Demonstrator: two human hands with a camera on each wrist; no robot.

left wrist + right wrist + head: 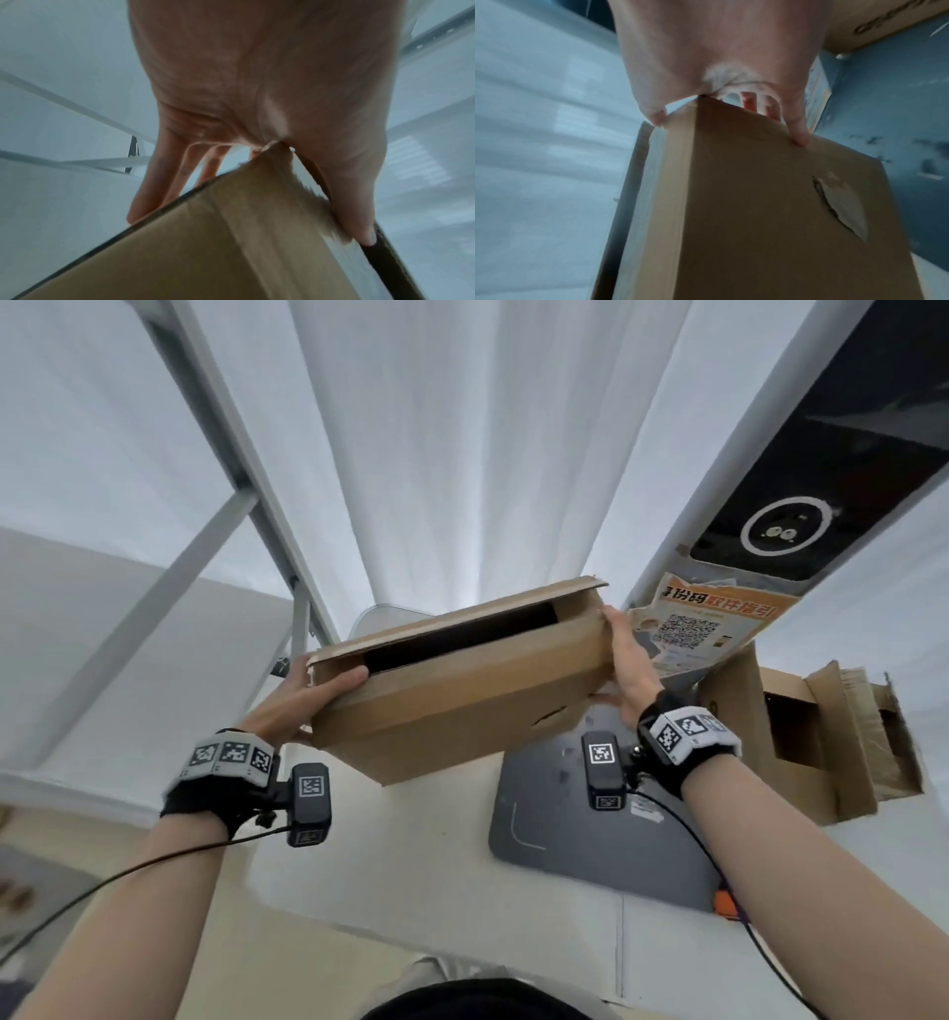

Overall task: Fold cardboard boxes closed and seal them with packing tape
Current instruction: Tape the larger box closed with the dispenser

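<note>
A flat brown cardboard box (462,706) is held up in the air, tilted, above the white table (411,865). Its top flaps stand slightly apart, leaving a dark slit (462,639) along the upper face. My left hand (308,695) grips the left end, thumb on the near flap and fingers behind. My right hand (629,660) grips the right end the same way. In the left wrist view the box (218,243) corner sits in the web of the left hand (257,81). The right wrist view shows the right hand (718,50) on the box (757,203), which has a torn patch (839,207).
Another cardboard box (821,737) with open flaps lies at the right. A grey mat (565,824) lies on the table under the held box. A poster with a QR code (693,624), a tall black-fronted device (821,454), a metal frame (215,454) and white curtains (462,428) stand behind.
</note>
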